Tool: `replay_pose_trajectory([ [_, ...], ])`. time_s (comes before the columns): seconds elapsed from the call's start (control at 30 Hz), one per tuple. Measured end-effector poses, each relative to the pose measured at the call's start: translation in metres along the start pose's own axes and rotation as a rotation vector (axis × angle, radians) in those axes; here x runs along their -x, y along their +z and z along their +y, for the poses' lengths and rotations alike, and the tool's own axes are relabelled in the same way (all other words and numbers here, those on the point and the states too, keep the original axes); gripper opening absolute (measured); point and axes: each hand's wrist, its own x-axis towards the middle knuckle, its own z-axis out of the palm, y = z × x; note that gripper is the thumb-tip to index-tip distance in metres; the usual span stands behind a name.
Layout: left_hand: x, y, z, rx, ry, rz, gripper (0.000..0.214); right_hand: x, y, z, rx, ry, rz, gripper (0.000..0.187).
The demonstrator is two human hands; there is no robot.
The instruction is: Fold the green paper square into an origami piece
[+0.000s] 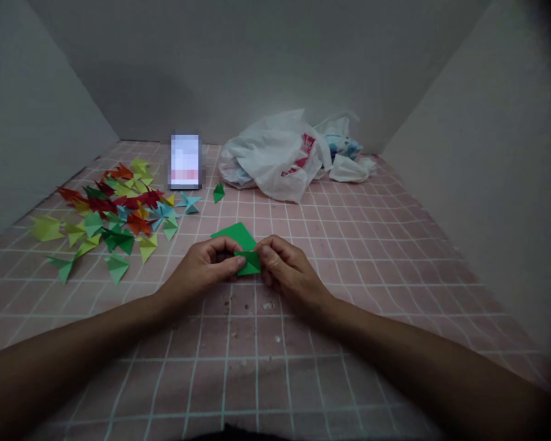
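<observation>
Both hands meet over the middle of the pink tiled floor (pixel 376 245), the left hand (pixel 206 266) and the right hand (pixel 287 269) pinching a small folded green paper (pixel 249 262) between thumbs and fingertips — each hand closed on its own end of the piece, knuckles turned up toward the camera. Just behind the folded piece, touching or nearly touching it, a flat green sheet (pixel 234 233) lies on the tiles with one corner pointing away from the person. Off to the left, well apart from the hands, a spread pile of folded paper shapes (pixel 114 214) covers several tiles — red, yellow, green, light blue and orange pieces overlapping one another, with a few green and yellow ones lying loose at its near edge. A single small green folded piece (pixel 218 192) lies alone between that pile and a crumpled white plastic bag (pixel 275 156), which rests against the back wall with red print showing on its side. Beside the bag on its right are more crumpled white and blue wrappings (pixel 346 153). A blurred rectangular object (pixel 185 161) stands upright near the back, just left of the bag. Grey walls (pixel 477 122) close the floor in on three sides.
</observation>
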Motion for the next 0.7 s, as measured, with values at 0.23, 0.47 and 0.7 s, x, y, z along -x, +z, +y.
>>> replay_pose_trajectory([
  [0.23,0.0014,0.0028,0.0012,0.042,0.006,-0.010,0.020,-0.0001,0.0036,0.0002,-0.013,0.038,0.012,0.020],
  [0.47,0.0022,0.0026,0.0008,0.006,0.000,0.000,0.017,0.0012,0.0049,-0.0003,-0.087,0.075,-0.010,0.013],
  [0.7,0.0022,0.0017,-0.0028,0.031,0.008,-0.013,0.014,0.0024,0.0052,0.0003,-0.106,0.083,-0.011,0.013],
])
